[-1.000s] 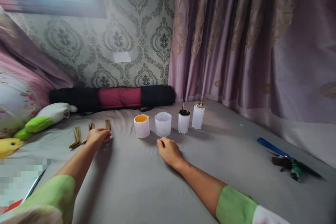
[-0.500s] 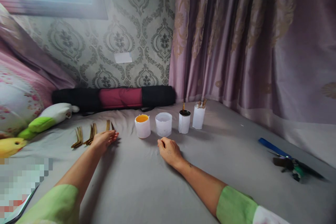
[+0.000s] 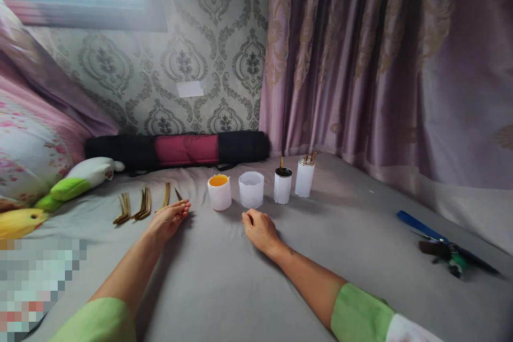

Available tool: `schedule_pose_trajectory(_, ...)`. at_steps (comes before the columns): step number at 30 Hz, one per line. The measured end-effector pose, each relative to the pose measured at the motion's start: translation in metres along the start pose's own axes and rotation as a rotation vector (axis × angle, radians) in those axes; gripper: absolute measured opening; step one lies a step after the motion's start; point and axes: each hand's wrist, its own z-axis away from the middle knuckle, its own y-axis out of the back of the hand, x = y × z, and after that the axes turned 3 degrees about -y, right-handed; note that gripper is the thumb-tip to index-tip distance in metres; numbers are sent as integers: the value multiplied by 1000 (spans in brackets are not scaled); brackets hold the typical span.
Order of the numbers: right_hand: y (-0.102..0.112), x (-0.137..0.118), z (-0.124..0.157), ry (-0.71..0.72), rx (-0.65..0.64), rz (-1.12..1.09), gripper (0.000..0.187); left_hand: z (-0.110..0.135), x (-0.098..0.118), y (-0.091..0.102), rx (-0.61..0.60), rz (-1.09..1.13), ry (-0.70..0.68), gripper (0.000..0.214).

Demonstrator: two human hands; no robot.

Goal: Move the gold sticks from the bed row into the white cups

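Note:
My left hand (image 3: 170,219) is pinching a thin brown-gold strip (image 3: 179,195), its dark pointed end sticking up past the fingertips. Just behind and left of that hand lies a small group of similar strips (image 3: 166,195), partly hidden by it. Two more groups of bent brown-gold strips (image 3: 143,204) lie further left. My right hand (image 3: 258,228) rests on the sheet as a loose fist, with nothing visible in it. Right behind it stands a translucent white tub (image 3: 251,195). To the tub's left is a white cup (image 3: 219,197) with orange-yellow contents.
A white-wrapped can (image 3: 282,189) with dark contents and an upright stick stands near a white-wrapped jar (image 3: 305,181) of thin brown sticks. Blue-handled scissors (image 3: 420,227) lie right. A black-and-maroon roll (image 3: 186,149) lies along the wall; plush toys (image 3: 72,184) are left.
My left hand has moved slightly right, away from the groups of strips, and the strip in its fingers now stands clear of them. My right hand has stayed in place.

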Motion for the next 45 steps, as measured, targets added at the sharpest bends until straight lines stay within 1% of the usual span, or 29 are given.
schedule_pose_trajectory(7,1,-1,1,13,6,4,34,12,-12,-6,-43,49,-24,18)
schedule_pose_trajectory(13,-1,1,0,13,5,-6,34,32,-21,-16,-46,88,-42,16)
schedule_pose_trajectory(18,0,1,1,22,10,-14,34,47,-27,-22,-90,94,-51,17)
schedule_pose_trajectory(24,2,0,1,0,-9,-4,34,61,-33,-29,-112,84,-54,18)
schedule_pose_trajectory(31,0,1,1,18,2,-6,33,82,-38,-38,-154,81,-47,16)
schedule_pose_trajectory(39,-2,4,0,41,24,-25,34,96,-48,-40,-198,62,-61,21)
schedule_pose_trajectory(45,-4,5,0,50,25,-49,34,105,-52,-39,-226,33,-73,32)
